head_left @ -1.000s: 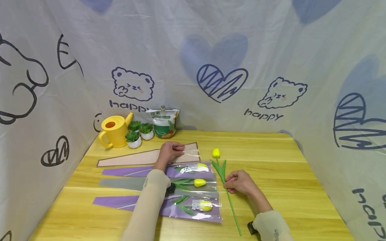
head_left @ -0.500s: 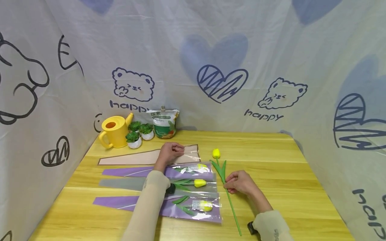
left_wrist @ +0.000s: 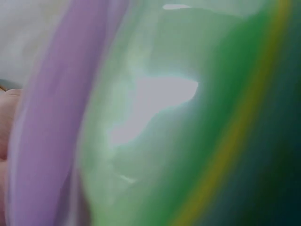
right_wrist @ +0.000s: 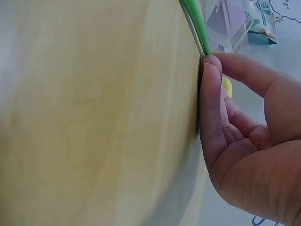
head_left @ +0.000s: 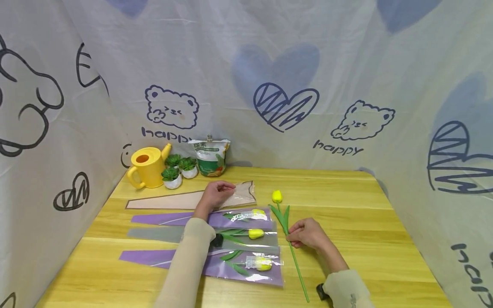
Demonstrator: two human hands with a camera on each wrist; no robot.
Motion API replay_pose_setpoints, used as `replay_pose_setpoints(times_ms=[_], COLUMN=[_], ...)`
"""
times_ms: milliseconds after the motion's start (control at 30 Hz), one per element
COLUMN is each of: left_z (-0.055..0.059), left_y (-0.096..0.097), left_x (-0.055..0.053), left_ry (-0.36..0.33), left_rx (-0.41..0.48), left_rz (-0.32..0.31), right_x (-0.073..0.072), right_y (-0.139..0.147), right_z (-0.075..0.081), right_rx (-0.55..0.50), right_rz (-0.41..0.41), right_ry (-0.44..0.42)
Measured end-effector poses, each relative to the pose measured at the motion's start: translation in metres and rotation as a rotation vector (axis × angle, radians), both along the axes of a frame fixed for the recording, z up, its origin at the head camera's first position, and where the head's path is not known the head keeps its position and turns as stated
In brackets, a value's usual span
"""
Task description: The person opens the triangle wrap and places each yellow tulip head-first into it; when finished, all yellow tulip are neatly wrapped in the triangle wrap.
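Observation:
In the head view my left hand (head_left: 215,196) pinches the clear film of a pale pink, brown-edged flower sleeve (head_left: 169,200), near its wide right end. That end is buckled into a wavy edge. My right hand (head_left: 307,233) holds a yellow artificial tulip (head_left: 277,196) by its green stem (head_left: 297,265), just below the leaves, with the bloom pointing away from me. In the right wrist view, thumb and forefinger pinch the stem (right_wrist: 197,26). The left wrist view is mostly filled by blurred film and green leaf; only a bit of the left hand (left_wrist: 5,125) shows.
Below the pink sleeve lie a purple sleeve (head_left: 177,218), a grey sleeve (head_left: 154,234) and another purple sleeve (head_left: 144,257), each with a yellow tulip inside. At the back left stand a yellow watering can (head_left: 150,171), small potted succulents (head_left: 172,179) and a green-white bag (head_left: 211,160).
The wide end of the pink sleeve has gone from nearly flat to buckled under my left hand. My right hand and its tulip stay in place.

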State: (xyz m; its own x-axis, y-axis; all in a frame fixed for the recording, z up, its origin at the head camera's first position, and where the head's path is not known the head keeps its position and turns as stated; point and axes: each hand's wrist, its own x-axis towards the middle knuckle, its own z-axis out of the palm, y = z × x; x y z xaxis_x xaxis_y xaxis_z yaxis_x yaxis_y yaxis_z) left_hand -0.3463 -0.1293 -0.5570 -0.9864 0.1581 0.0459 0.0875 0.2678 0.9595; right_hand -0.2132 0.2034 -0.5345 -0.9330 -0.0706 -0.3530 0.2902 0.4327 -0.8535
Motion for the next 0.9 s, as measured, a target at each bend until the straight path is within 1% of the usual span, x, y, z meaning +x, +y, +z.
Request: replay_pose_setpoints(times_ms=[167,300,400,600,800,900], left_z=[-0.0003,-0.0021,-0.0018,-0.0006,-0.0029,-0.0043], left_y=[0.0012,0.0019,0.0014,0.0005,-0.0005,-0.0003], left_x=[-0.0004,-0.0008,0.0011,0.0028,0.0006,-0.0011], left_ry=[0.012,0.030,0.037,0.032,0.017,0.022], left_rx=[-0.056,-0.109,-0.124,-0.125,-0.159,-0.190], left_rz=[0.013,-0.021,-0.045,-0.046,-0.047,-0.055], right_x=[-0.0001,-0.0004,-0.0001,-0.0009,-0.0012,0.0012], right_y=[-0.0038,-0.0047,-0.0043,-0.0025,-0.0026,-0.0023], right_z=[0.0033,0.0046,0.0049,0.0074,0.0072,0.0065], right_rx=[0.064,0.104,0.105,0.062,0.076,0.095], right_rz=[-0.020,-0.025,-0.032,-0.042,-0.054,-0.038], right_ry=[0.009,0.025,0.033,0.028,0.065,0.065])
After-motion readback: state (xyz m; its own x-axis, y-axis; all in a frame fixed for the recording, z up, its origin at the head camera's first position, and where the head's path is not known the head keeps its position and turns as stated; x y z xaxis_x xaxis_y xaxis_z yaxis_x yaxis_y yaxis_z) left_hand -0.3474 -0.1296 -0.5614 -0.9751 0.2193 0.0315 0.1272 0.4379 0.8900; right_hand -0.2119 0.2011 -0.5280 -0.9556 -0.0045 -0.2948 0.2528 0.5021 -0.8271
